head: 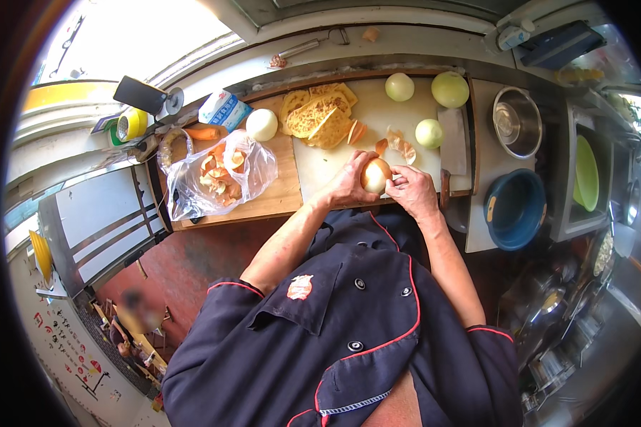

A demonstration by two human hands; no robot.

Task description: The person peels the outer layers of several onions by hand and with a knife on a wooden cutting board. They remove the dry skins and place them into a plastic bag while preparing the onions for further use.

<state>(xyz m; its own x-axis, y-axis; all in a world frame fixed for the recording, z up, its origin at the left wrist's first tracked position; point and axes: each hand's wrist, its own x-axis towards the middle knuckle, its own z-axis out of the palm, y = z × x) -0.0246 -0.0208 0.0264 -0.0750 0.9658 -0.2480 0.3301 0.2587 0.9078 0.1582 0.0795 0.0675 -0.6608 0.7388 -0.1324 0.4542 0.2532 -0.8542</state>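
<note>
My left hand (351, 183) holds a partly peeled onion (375, 177) above the near edge of a white cutting board (320, 168). The fingertips of my right hand (412, 191) touch the onion's right side; whether they pinch a piece of skin cannot be told. Loose onion skins (400, 145) lie just beyond. Peeled onions (429, 133) rest at the board's right and far side, and another peeled onion (262, 125) sits at the left. A cleaver (453, 141) lies along the board's right edge, handle towards me. Browned flat pancakes (320, 117) are piled at the back.
At the left, a clear plastic bag (256, 160) holds onion skins, near a carrot (203, 133) and a blue-and-white packet (224, 110). A steel bowl (517, 123) and a blue plastic basin (515, 210) stand at the right. A person (122, 333) is in the background, lower left.
</note>
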